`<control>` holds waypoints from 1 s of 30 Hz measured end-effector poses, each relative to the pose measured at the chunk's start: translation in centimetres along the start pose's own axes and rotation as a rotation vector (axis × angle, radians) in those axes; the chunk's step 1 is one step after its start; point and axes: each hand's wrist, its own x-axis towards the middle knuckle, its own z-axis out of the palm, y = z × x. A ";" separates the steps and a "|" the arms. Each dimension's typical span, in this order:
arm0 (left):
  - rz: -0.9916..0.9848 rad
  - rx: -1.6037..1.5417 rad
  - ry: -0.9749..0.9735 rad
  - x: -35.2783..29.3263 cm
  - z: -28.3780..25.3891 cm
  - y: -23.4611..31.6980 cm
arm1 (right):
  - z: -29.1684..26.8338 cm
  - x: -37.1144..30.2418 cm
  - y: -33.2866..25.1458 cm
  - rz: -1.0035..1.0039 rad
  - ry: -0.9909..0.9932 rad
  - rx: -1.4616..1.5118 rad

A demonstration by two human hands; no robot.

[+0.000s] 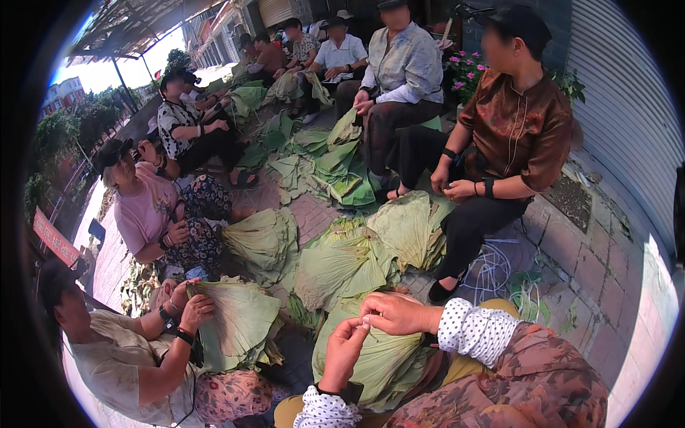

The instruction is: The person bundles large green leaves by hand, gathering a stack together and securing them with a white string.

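Above my lap, my left hand [344, 351] and my right hand [401, 314] meet, thumbs and fingertips pinched together. A tiny whitish bit shows between the fingertips, too small to name. Below both hands, a bundle of big, dried green leaves [389, 360] with radiating veins rests on my lap. It touches neither pinch as far as I can see. White sleeves with dark dots cover both my wrists. Just ahead lies another fanned pile of leaves [341, 269], paler and browned at one edge.
At the left, a person in a light shirt [118, 357] holds a leaf bundle [239, 321]. To the right sits a person in a brown shirt [521, 135], with white strings [492, 267] on the paving nearby. Several seated people and leaf stacks [342, 171] line both sides farther off.
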 end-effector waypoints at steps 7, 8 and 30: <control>0.019 -0.027 0.019 -0.1 -0.9 -0.3 | 0.9 0.5 -0.4 0.002 0.025 0.026; 0.027 -0.014 0.014 -0.2 -0.9 -0.2 | 0.8 0.6 -0.7 0.015 0.009 0.041; 0.076 -0.083 0.044 0.2 -0.5 -0.2 | 1.4 0.6 0.3 0.145 0.110 0.161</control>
